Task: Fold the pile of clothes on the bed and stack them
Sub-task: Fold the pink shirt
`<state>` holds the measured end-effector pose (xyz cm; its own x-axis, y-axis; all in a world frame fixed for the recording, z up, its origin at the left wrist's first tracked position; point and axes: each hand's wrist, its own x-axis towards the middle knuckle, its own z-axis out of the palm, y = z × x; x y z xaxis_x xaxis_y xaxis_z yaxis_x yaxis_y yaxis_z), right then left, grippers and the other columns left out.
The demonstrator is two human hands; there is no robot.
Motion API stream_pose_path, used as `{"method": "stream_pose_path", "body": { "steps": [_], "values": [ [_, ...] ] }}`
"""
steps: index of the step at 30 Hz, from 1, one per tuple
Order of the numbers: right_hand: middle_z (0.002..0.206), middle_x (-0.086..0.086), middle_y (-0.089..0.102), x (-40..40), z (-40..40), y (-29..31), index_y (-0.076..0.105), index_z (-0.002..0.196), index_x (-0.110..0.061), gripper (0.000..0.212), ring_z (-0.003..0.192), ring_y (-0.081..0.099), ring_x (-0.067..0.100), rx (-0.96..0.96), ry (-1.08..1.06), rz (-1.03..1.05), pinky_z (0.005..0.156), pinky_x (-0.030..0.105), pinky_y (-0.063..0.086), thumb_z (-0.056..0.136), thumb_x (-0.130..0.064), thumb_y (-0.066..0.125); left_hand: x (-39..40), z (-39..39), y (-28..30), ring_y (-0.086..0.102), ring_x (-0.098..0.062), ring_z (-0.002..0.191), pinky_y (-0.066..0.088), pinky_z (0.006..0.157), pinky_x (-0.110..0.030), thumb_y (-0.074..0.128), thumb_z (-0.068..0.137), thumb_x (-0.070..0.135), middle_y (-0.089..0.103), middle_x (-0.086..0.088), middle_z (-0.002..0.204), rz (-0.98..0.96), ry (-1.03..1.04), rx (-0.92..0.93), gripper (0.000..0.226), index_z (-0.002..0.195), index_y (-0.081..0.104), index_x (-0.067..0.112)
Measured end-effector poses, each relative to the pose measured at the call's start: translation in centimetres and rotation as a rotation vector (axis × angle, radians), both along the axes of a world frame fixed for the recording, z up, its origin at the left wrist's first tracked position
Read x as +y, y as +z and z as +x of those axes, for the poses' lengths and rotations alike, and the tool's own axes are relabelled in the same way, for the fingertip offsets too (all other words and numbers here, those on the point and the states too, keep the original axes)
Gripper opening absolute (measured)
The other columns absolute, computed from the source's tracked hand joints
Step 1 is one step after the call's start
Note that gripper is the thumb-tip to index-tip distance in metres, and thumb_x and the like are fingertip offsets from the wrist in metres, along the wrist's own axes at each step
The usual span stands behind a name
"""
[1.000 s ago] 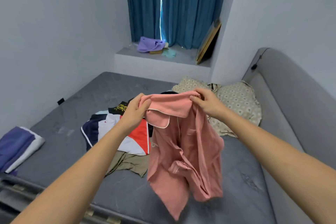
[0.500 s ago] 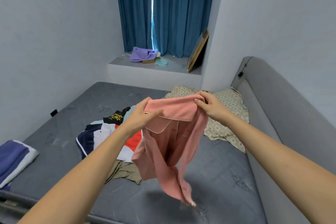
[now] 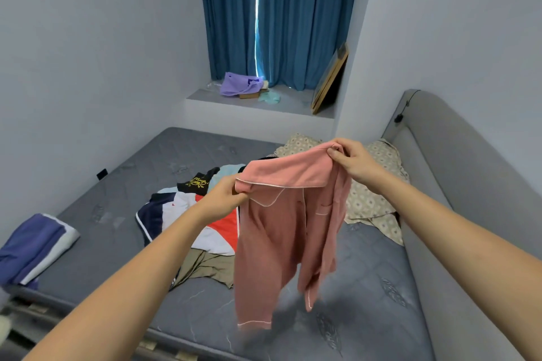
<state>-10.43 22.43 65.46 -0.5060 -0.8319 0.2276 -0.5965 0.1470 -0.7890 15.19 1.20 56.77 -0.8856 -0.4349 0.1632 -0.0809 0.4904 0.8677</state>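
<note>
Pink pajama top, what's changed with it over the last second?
The hands have drawn apart along the collar: left hand lower, right hand higher. The pink pajama top, bunched a second ago, now hangs open with its sleeves dangling over the bed. Both hands kept their grip. The pile of clothes stayed put.

The pink shirt (image 3: 281, 231) is soft matt cloth with thin pale piping. The mattress (image 3: 366, 296) has quilted grey fabric with a slight sheen. The far curtains (image 3: 293, 17) are matt blue cloth; the leaning frame (image 3: 330, 79) looks wooden.
</note>
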Motion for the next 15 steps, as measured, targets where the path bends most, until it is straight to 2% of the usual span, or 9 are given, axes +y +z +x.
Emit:
{"method": "stream_pose_path", "body": {
  "steps": [2, 3, 4, 6, 8, 10, 12, 14, 15],
  "values": [
    [0.116, 0.023, 0.069, 0.0, -0.1, -0.2, 0.069, 0.118, 0.0, 0.022, 0.102, 0.058, 0.018, -0.006, 0.001, 0.003, 0.091, 0.032, 0.043, 0.107, -0.01, 0.053, 0.8, -0.1, -0.6, 0.059, 0.008, 0.079, 0.046, 0.072, -0.013, 0.058, 0.103, 0.007, 0.067, 0.026, 0.086, 0.069, 0.038, 0.068, 0.041, 0.097, 0.068, 0.046],
    [0.115, 0.022, 0.07, 0.1, -0.2, -0.2, 0.069, 0.118, 0.0, 0.022, 0.102, 0.058, 0.018, -0.011, 0.003, 0.004, 0.091, 0.032, 0.044, 0.108, -0.01, 0.053, 1.2, -0.1, -0.7, 0.063, 0.012, 0.093, 0.046, 0.08, -0.009, 0.057, 0.106, 0.013, 0.07, 0.03, 0.099, 0.093, 0.054, 0.083, 0.035, 0.107, 0.066, 0.047],
    [0.112, 0.019, 0.07, 0.1, -0.2, -0.3, 0.069, 0.117, -0.001, 0.021, 0.101, 0.058, 0.018, -0.02, 0.005, 0.004, 0.09, 0.032, 0.043, 0.108, -0.01, 0.053, 1.5, -0.2, -0.7, 0.061, 0.015, 0.106, 0.044, 0.086, -0.005, 0.056, 0.107, 0.016, 0.067, 0.036, 0.11, 0.095, 0.068, 0.09, 0.033, 0.117, 0.062, 0.047],
    [0.113, 0.018, 0.07, 0.3, -0.4, -0.3, 0.07, 0.118, -0.003, 0.021, 0.102, 0.059, 0.016, -0.047, 0.006, -0.002, 0.091, 0.031, 0.044, 0.108, -0.01, 0.053, 1.9, -0.2, -0.5, 0.055, 0.018, 0.118, 0.041, 0.091, -0.001, 0.053, 0.109, 0.019, 0.061, 0.042, 0.119, 0.074, 0.063, 0.099, 0.031, 0.127, 0.056, 0.045],
    [0.12, 0.018, 0.07, 0.5, -0.8, -0.3, 0.071, 0.12, -0.004, 0.022, 0.104, 0.06, 0.014, -0.08, 0.01, -0.009, 0.096, 0.032, 0.046, 0.108, -0.011, 0.053, 1.7, 0.0, 0.1, 0.057, 0.01, 0.124, 0.043, 0.097, -0.007, 0.055, 0.109, 0.024, 0.064, 0.032, 0.127, 0.095, 0.013, 0.092, 0.029, 0.132, 0.058, 0.041],
    [0.124, 0.018, 0.07, 0.8, -1.2, -0.4, 0.071, 0.122, -0.006, 0.023, 0.108, 0.061, 0.015, -0.112, 0.018, -0.001, 0.103, 0.036, 0.047, 0.108, -0.012, 0.054, 0.8, 0.4, 0.9, 0.061, -0.004, 0.126, 0.048, 0.103, -0.022, 0.061, 0.106, 0.026, 0.069, 0.013, 0.13, 0.12, -0.044, 0.04, 0.03, 0.135, 0.062, 0.033],
    [0.126, 0.018, 0.07, 1.0, -1.6, -0.4, 0.071, 0.124, -0.006, 0.024, 0.112, 0.062, 0.017, -0.152, 0.026, 0.005, 0.107, 0.039, 0.047, 0.108, -0.014, 0.054, -0.3, 0.9, 1.6, 0.065, -0.016, 0.119, 0.049, 0.107, -0.04, 0.068, 0.101, 0.033, 0.069, -0.006, 0.127, 0.12, -0.088, -0.045, 0.03, 0.13, 0.065, 0.025],
    [0.127, 0.018, 0.07, 1.1, -1.9, -0.4, 0.07, 0.125, -0.005, 0.026, 0.114, 0.063, 0.019, -0.194, 0.032, -0.003, 0.11, 0.041, 0.047, 0.108, -0.015, 0.054, -1.2, 1.3, 2.2, 0.065, -0.018, 0.111, 0.048, 0.108, -0.045, 0.075, 0.094, 0.035, 0.07, -0.016, 0.121, 0.199, -0.122, -0.076, 0.037, 0.123, 0.068, 0.015],
    [0.127, 0.018, 0.07, 1.2, -2.0, -0.4, 0.07, 0.125, -0.004, 0.026, 0.115, 0.064, 0.02, -0.215, 0.034, -0.009, 0.109, 0.042, 0.048, 0.108, -0.015, 0.054, -1.6, 1.5, 2.4, 0.065, -0.017, 0.108, 0.049, 0.105, -0.044, 0.078, 0.091, 0.034, 0.072, -0.014, 0.114, 0.25, -0.128, -0.075, 0.037, 0.119, 0.069, 0.011]
  ]
}}
